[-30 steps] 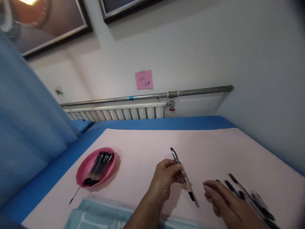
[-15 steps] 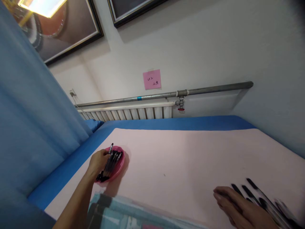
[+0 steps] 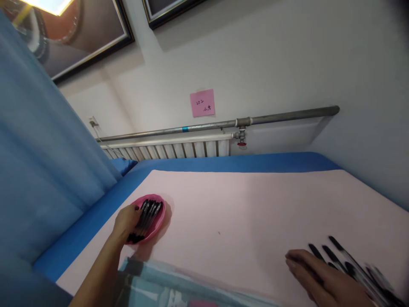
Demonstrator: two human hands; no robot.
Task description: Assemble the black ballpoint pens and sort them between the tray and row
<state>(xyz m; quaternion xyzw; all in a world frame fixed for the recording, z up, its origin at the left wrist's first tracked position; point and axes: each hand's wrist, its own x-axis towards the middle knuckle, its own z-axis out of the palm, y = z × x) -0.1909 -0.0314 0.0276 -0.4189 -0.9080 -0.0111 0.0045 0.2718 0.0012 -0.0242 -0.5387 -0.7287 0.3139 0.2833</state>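
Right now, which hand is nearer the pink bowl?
Left. The left hand is over the left edge of the pink bowl; the right hand is well to its right, by loose pens.

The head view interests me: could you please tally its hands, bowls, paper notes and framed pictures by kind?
Hands: 2 (left hand, right hand)
Pink bowl: 1
Pink note: 1
Framed pictures: 2
Total: 6
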